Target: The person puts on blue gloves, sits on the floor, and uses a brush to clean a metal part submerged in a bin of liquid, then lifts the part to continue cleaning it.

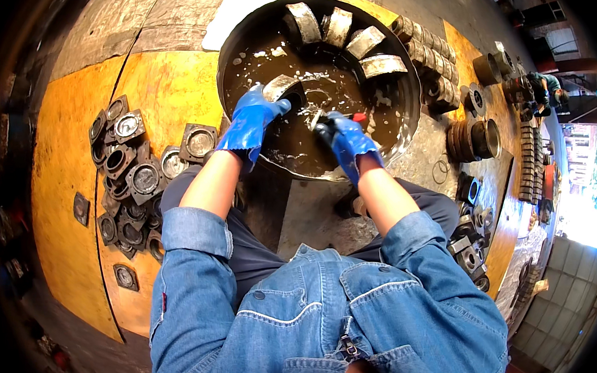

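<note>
A wide round tub (412, 96) of murky brown liquid stands in front of me. In a blue rubber glove, my left hand (250, 120) is closed around a short cylindrical metal part (281, 87) on the tub's left side, tilted above the liquid. My right hand (348, 141), also gloved in blue, is closed on a dark brush-like tool (322, 129) with a red end showing beside the fingers; its exact kind is unclear. Splashes surround the tool. Several similar curved metal parts (338, 27) rest along the tub's far right inner side.
Square-flanged metal parts (144, 179) lie heaped on yellow boards (62, 173) at the left. Rows of cylindrical parts (434, 58) and stacked rings (473, 140) stand right of the tub. More metal parts (468, 255) lie near my right knee. Another person (546, 94) is at the far right.
</note>
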The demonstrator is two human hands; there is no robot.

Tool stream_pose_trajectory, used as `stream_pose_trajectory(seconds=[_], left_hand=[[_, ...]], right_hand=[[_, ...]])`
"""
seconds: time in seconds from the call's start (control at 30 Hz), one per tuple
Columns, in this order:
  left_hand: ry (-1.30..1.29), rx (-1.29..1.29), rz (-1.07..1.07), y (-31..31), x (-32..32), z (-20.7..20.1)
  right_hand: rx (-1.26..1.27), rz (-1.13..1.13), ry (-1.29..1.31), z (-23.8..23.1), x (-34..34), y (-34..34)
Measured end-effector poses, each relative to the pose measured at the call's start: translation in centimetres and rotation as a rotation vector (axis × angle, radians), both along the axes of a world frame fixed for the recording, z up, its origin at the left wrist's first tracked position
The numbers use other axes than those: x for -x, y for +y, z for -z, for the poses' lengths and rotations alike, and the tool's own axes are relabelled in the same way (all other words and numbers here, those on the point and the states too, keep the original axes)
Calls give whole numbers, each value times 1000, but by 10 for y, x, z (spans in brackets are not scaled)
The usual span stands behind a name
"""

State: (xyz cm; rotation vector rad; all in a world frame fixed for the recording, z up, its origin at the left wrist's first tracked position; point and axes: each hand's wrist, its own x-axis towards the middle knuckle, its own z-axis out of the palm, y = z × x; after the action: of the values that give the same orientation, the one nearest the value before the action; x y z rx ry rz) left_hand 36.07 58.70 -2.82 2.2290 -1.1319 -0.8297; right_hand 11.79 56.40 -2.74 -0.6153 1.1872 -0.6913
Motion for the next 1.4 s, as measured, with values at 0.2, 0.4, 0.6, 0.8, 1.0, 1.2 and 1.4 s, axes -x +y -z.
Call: stream_pose_trajectory(seconds=[0.2, 0.4, 0.6, 0.8, 1.0, 1.2, 1.4], left_hand=[[160, -158, 154, -5, -9, -9], [17, -213, 180, -1, 9, -23], [-151, -159, 221, -1, 36, -33], [-355, -163, 574, 4, 48, -52], [-391, -26, 621, 7, 47, -47], [-352, -132, 676, 4, 44, -49], [-325, -56, 660, 8, 42, -41]], right_hand=[[644, -533, 295, 45, 6, 35], [3, -287, -34, -61, -1, 44], [390, -83, 10, -57, 40, -3], [114, 186, 19, -44, 53, -31], [28, 231, 28, -4, 43, -23], [-135, 135, -18, 19, 37, -36], [-13, -163, 438, 43, 27, -38]])
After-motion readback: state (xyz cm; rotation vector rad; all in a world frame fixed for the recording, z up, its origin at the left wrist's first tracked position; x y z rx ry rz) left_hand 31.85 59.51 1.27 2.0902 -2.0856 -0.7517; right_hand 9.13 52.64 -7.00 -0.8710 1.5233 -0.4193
